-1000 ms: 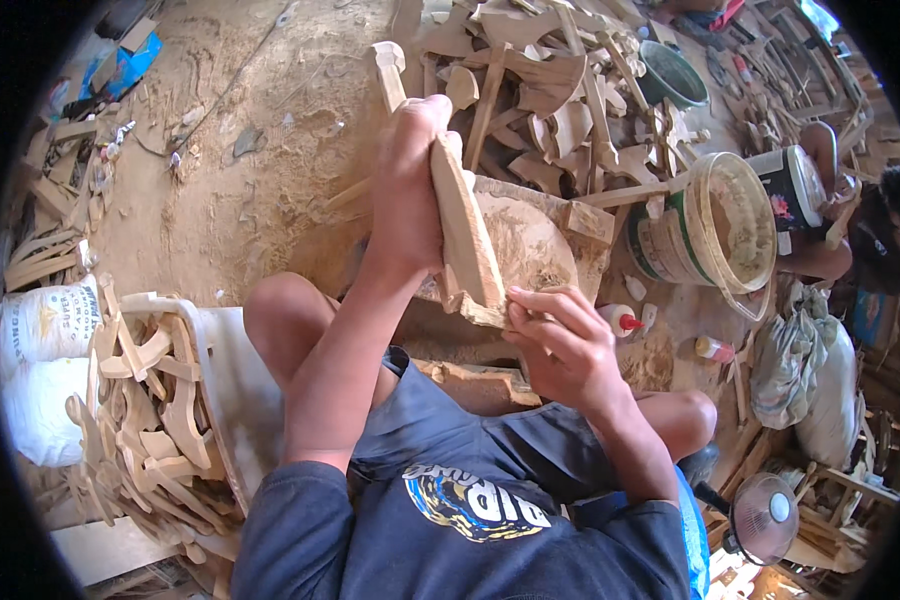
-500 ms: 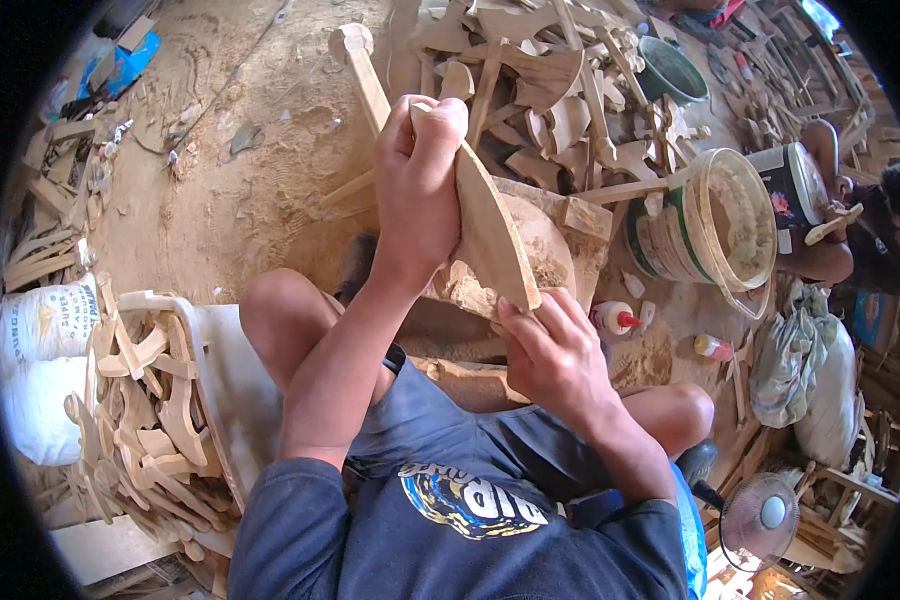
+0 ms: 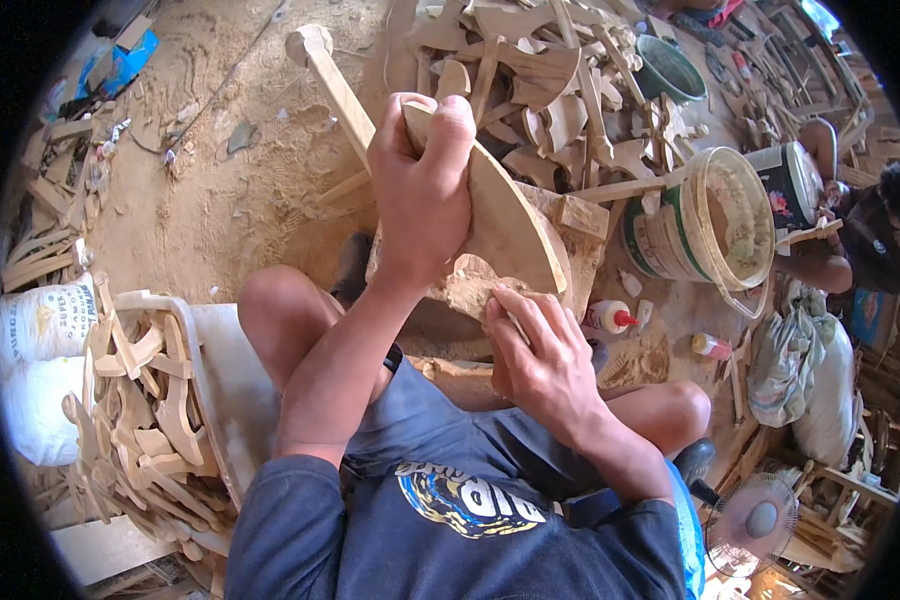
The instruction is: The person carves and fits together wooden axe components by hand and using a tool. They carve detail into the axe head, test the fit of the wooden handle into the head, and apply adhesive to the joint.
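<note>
My left hand (image 3: 428, 190) grips a broad, curved pale wooden piece (image 3: 515, 215) near its upper end, with the thumb on top. A wooden bar with a knobbed end (image 3: 335, 90) runs up and left from behind this hand; it seems joined to the curved piece, but the joint is hidden. Just below the piece's lower tip is my right hand (image 3: 545, 350), its fingers curled. Something thin and pale shows between those fingers, too small to name. Beneath both hands stands a dusty wooden block (image 3: 592, 215) with a hollowed, rough top.
Cut wooden parts (image 3: 540, 75) lie heaped ahead. To the right are a pale bucket (image 3: 670, 225), a glue bottle with red tip (image 3: 605, 316) and a fan (image 3: 755, 520). A co-worker (image 3: 875, 230) holds a wooden piece at far right. A bin (image 3: 215, 400) of wooden parts stands left.
The knobbed end has swung left, and the curved piece's lower tip has shifted right and slightly up. My right hand has come off that tip and moved slightly left and down.
</note>
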`<control>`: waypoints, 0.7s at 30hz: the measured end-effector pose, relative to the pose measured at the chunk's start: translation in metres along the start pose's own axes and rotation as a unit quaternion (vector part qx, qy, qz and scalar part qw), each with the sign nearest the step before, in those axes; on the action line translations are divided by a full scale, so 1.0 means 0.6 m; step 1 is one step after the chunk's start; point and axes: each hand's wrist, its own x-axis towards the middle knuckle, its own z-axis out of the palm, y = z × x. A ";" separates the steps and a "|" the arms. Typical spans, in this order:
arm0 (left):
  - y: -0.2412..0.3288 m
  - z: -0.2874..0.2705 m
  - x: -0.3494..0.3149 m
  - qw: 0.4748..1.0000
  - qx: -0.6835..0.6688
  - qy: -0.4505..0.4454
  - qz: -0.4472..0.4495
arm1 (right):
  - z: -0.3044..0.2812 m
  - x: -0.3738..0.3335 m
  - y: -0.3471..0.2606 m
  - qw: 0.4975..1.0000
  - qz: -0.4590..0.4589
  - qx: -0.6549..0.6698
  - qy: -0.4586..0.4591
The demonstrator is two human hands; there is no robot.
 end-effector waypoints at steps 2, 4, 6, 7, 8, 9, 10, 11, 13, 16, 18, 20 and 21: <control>0.003 -0.001 -0.001 0.999 -0.019 0.001 -0.039 | -0.019 0.003 -0.004 1.000 0.004 0.004 -0.013; 0.003 0.002 -0.003 0.998 -0.037 0.004 -0.047 | -0.027 0.003 -0.003 0.999 0.020 0.023 -0.030; 0.002 0.009 -0.005 0.997 -0.050 0.011 -0.053 | -0.022 0.004 -0.002 1.000 0.007 0.024 -0.008; 0.002 0.012 -0.006 0.996 -0.062 0.017 -0.058 | -0.017 0.004 -0.001 1.000 -0.005 0.024 0.016; 0.001 0.013 -0.006 0.996 -0.063 0.016 -0.059 | -0.007 0.002 0.001 1.000 -0.004 0.024 0.016; 0.000 0.015 -0.007 0.997 -0.059 0.012 -0.046 | 0.006 -0.002 0.003 1.000 -0.003 0.021 0.017; 0.000 0.013 -0.007 0.998 -0.054 0.009 -0.034 | 0.013 0.001 -0.001 1.000 -0.003 0.020 0.018; 0.000 0.012 -0.007 0.998 -0.053 0.008 -0.035 | 0.013 0.003 -0.004 1.000 -0.002 0.021 0.018; 0.002 0.009 -0.007 0.997 -0.062 0.005 -0.048 | 0.004 0.013 -0.012 0.999 0.010 0.042 0.030; -0.002 0.008 -0.005 0.999 -0.026 0.010 -0.033 | -0.017 0.013 -0.008 0.997 0.034 0.071 -0.011; -0.007 0.005 -0.005 0.999 -0.019 0.006 -0.025 | -0.021 0.012 -0.008 0.997 0.033 0.074 0.001; -0.007 0.006 -0.005 1.000 -0.014 -0.001 -0.017 | -0.021 0.010 -0.005 0.996 0.034 0.076 0.013; -0.006 0.007 -0.006 0.999 -0.034 0.000 -0.039 | -0.015 0.007 -0.003 0.998 0.026 0.061 0.013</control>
